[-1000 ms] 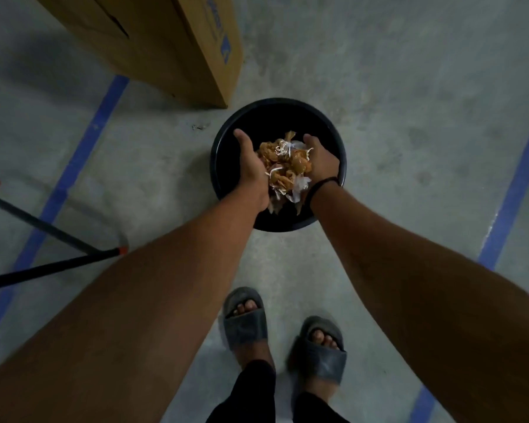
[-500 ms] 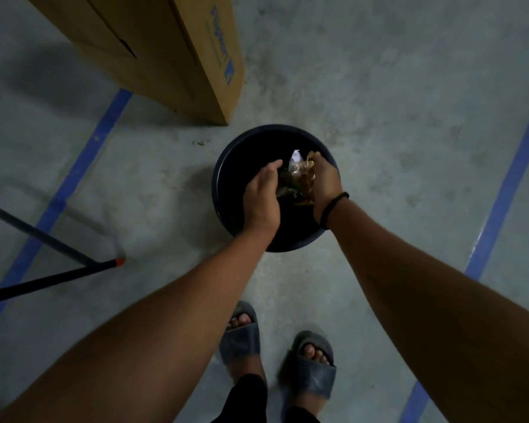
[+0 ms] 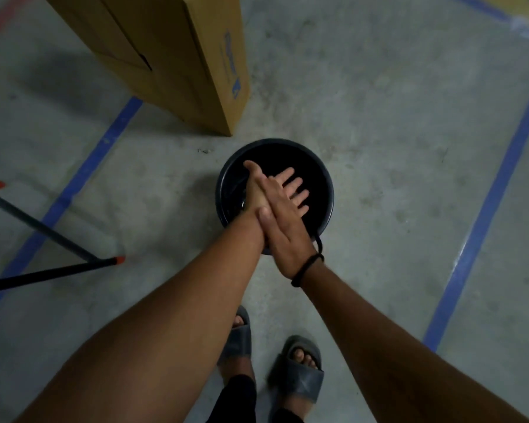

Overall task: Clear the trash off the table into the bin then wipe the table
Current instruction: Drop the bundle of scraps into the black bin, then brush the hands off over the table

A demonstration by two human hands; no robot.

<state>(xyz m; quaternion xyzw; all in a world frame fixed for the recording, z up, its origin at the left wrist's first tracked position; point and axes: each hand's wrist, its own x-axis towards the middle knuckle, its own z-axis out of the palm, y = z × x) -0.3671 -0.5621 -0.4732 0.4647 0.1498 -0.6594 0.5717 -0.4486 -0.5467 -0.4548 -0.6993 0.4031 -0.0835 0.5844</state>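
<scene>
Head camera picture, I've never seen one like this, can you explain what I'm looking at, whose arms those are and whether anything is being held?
The camera sits on a person's head and looks down, so the arms are the wearer's own. Both hands are over a black bin standing on a concrete floor. The right hand, with a dark wristband, lies flat across the left hand. Both are open and hold nothing. The bin's inside is too dark to see. A cardboard box stands beyond it, and the wearer's sandals show below.
</scene>
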